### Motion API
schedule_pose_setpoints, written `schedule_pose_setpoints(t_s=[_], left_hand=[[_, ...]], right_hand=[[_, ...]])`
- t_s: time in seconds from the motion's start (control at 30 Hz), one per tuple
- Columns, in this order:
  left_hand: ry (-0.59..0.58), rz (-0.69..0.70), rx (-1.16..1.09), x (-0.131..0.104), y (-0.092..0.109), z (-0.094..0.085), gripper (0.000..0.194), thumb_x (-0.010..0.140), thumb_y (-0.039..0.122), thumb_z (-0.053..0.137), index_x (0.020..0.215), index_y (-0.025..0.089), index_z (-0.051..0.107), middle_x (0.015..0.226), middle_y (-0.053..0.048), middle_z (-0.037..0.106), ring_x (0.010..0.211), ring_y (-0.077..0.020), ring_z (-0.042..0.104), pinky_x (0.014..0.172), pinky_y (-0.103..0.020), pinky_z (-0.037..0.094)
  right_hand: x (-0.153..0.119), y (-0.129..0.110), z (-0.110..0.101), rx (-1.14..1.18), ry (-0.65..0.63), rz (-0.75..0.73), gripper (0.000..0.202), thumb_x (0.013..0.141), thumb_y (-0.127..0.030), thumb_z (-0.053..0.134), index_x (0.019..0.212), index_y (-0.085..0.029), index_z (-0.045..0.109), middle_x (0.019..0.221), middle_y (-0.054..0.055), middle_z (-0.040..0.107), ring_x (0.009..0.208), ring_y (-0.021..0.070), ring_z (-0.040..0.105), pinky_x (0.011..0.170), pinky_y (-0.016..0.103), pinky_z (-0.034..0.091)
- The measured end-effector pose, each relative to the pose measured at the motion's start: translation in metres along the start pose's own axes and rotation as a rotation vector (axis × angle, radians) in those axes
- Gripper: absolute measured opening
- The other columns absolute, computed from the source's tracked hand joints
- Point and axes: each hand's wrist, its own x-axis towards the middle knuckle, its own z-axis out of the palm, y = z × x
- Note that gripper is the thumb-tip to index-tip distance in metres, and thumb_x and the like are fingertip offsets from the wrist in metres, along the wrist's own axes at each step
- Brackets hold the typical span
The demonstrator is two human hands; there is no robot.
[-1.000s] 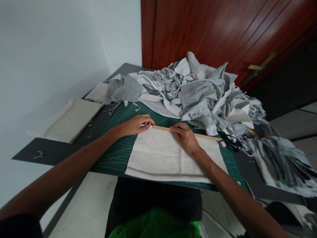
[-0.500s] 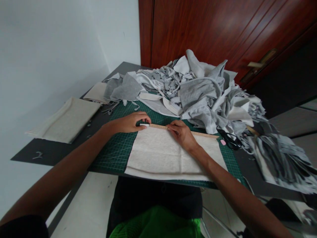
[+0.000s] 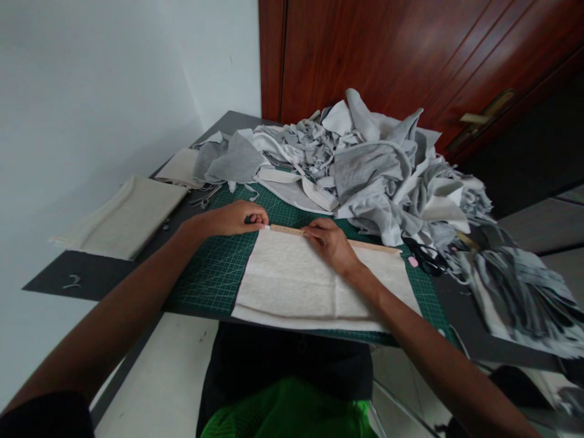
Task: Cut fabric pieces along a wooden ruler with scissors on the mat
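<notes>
A rectangular piece of cream cloth (image 3: 292,280) lies flat over a green cutting mat (image 3: 214,267), reaching its near edge. Along the cloth's far edge runs a thin wooden ruler (image 3: 374,246). My right hand (image 3: 331,243) is closed on the ruler near its middle, fingers and thumb pinching it and the heel of the hand over the cloth. At the far left corner of the cloth, my left hand (image 3: 239,218) has its fingers curled and thumb and forefinger pinched on the corner, just beside the ruler's left end.
Grey and white fabric scraps (image 3: 374,170) are heaped at the back. Folded cream cloth (image 3: 128,216) lies left. To the right are black scissors (image 3: 431,260), a small pink piece (image 3: 413,261) and a stack of grey strips (image 3: 529,298). A wooden door (image 3: 365,55) stands behind.
My left hand has shifted slightly left and its fingers have closed in at the cloth's corner, leaving the ruler's left end uncovered. My right hand stays on the ruler.
</notes>
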Motion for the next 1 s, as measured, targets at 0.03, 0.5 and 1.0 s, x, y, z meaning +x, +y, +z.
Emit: schedule_pose_setpoints(t_s=[0.03, 0.5, 1.0], left_hand=[[0.003, -0.003, -0.001, 0.000, 0.001, 0.000, 0.023, 0.096, 0.035, 0.065, 0.101, 0.017, 0.080, 0.087, -0.003, 0.074, 0.076, -0.0141, 0.063, 0.074, -0.025, 0.046], [-0.025, 0.012, -0.060, -0.005, 0.012, -0.006, 0.021, 0.097, 0.037, 0.066, 0.106, 0.018, 0.072, 0.096, -0.005, 0.072, 0.085, -0.0168, 0.062, 0.079, -0.027, 0.049], [-0.037, 0.014, -0.008, 0.000, 0.016, -0.005, 0.030, 0.101, 0.044, 0.063, 0.088, 0.018, 0.071, 0.087, -0.003, 0.070, 0.076, -0.0141, 0.059, 0.073, -0.026, 0.044]], right_hand=[[0.001, -0.001, 0.001, 0.000, -0.001, 0.002, 0.026, 0.108, -0.019, 0.062, 0.117, -0.024, 0.086, 0.109, 0.011, 0.076, 0.103, 0.0255, 0.070, 0.093, 0.040, 0.059], [0.018, -0.011, 0.020, 0.007, -0.009, 0.008, 0.026, 0.108, -0.018, 0.061, 0.116, -0.024, 0.086, 0.110, 0.011, 0.076, 0.104, 0.0253, 0.070, 0.094, 0.040, 0.059], [-0.040, 0.018, -0.030, -0.026, 0.068, 0.111, 0.022, 0.109, -0.026, 0.062, 0.115, -0.022, 0.083, 0.106, 0.011, 0.077, 0.099, 0.0282, 0.071, 0.093, 0.047, 0.060]])
